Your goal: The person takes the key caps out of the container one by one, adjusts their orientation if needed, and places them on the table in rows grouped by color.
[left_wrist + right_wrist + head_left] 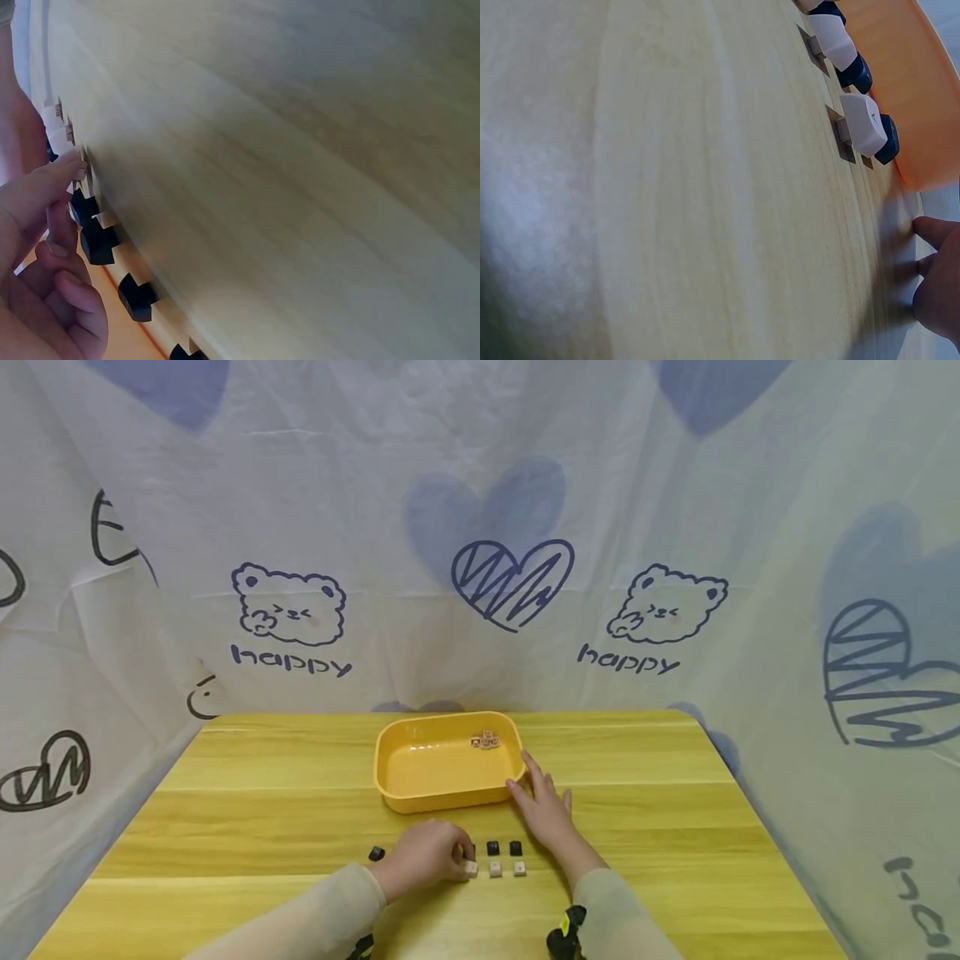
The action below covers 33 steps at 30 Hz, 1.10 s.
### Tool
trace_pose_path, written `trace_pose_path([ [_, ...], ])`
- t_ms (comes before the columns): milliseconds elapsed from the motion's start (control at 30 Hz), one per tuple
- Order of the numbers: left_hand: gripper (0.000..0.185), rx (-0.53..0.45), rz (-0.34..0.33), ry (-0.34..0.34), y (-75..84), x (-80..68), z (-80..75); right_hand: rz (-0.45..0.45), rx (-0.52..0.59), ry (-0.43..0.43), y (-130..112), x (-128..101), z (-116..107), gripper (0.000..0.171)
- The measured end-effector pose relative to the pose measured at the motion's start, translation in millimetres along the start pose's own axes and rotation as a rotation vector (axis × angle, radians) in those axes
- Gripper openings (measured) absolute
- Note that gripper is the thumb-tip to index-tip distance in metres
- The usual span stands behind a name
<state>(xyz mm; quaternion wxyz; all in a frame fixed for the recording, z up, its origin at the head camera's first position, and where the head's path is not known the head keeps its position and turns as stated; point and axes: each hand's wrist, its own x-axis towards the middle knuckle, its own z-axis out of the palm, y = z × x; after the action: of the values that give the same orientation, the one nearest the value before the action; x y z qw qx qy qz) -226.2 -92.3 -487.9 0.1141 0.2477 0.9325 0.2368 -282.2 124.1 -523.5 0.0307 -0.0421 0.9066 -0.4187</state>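
My left hand (pixel 429 856) pinches a white keycap (pixel 471 869) between thumb and fingertips, low over the table at the left end of a short row. Two more white keycaps stand right of it, the nearer one (pixel 495 869) and the end one (pixel 520 868). Behind them runs a row of black keycaps (pixel 492 848), partly hidden by the left fingers. Another black keycap (pixel 377 854) lies left of that hand. My right hand (pixel 546 810) is spread beside the near right corner of a yellow tray (pixel 442 799), thumb and a finger at its rim.
Inside the tray, several small pale-and-brown pieces (pixel 486 741) are clustered at the far right. The wood-grain table (pixel 277 827) ends at a white printed cloth (pixel 397 610) hung behind and along the sides.
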Motion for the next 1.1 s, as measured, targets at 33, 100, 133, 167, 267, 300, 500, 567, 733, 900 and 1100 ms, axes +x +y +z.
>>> trace_pose_path([
  [33, 0.017, 0.009, 0.002, -0.002, -0.7, 0.0, 0.4, 0.002, -0.003, 0.001, 0, 0, 0, 0.067],
  [100, 0.018, 0.031, 0.011, -0.003, -2.0, -0.1, 0.8, 0.004, -0.005, 0.002, 0, 1, 1, 0.066],
  [133, 0.018, 0.042, 0.014, -0.004, -2.3, -0.2, 0.5, 0.002, -0.006, 0.004, 0, 1, 1, 0.066],
  [167, 0.018, 0.053, 0.016, -0.005, -2.7, -0.4, 0.4, 0.005, -0.007, 0.004, 0, 1, 1, 0.066],
  [267, 0.019, 0.075, 0.023, -0.006, -3.3, -1.2, 0.0, 0.009, -0.011, 0.002, -1, 1, 1, 0.065],
  [300, 0.02, 0.077, 0.024, -0.008, -3.1, -1.6, -0.4, 0.009, -0.011, 0.004, -1, 1, 1, 0.065],
  [500, 0.021, 0.054, 0.051, 0.003, 1.1, -1.4, -10.5, 0.003, -0.005, 0.006, -1, 2, 1, 0.065],
  [567, 0.022, 0.063, 0.065, 0.015, 3.9, 1.6, -16.6, 0.004, -0.002, 0.004, -1, 1, 1, 0.065],
  [733, 0.023, 0.124, 0.078, 0.057, 13.6, 13.3, -35.5, 0.009, 0.013, 0.0, -1, 1, -1, 0.065],
  [900, 0.02, 0.122, 0.068, 0.074, 21.8, 26.4, -55.0, 0.014, 0.003, -0.005, -1, 1, -1, 0.065],
  [1100, 0.02, 0.133, 0.035, 0.05, 21.8, 44.9, -76.2, 0.018, 0.012, -0.011, -3, 0, -1, 0.066],
])
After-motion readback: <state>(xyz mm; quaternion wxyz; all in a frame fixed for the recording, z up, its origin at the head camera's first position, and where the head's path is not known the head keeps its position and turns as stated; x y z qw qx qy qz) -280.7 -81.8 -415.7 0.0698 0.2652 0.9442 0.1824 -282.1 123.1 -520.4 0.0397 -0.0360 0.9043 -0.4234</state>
